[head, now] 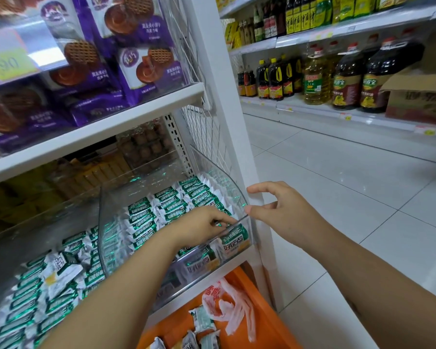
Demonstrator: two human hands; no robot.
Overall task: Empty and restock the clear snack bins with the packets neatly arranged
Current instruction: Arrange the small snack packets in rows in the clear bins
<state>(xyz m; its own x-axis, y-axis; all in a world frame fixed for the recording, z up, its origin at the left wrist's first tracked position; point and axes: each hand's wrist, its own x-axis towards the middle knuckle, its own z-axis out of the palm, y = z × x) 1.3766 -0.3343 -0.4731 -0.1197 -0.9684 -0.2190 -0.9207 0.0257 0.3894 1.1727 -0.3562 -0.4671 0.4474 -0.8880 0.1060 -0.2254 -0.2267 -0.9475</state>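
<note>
On the lower level of the white shelf unit (228,127) stands a clear snack bin (233,178) at the right end, filled with rows of green-and-white packets (166,202), above an orange basket (269,313) on the near floor holding a few loose packets and a crumpled plastic bag (234,308). The left hand (202,222) reaches into the bin, fingers curled down onto the packets behind its near wall; whether they pinch one, I cannot tell. The right hand (285,205) hovers at the bin's near right corner, thumb tip touching the rim, forefinger spread above, holding nothing.
</note>
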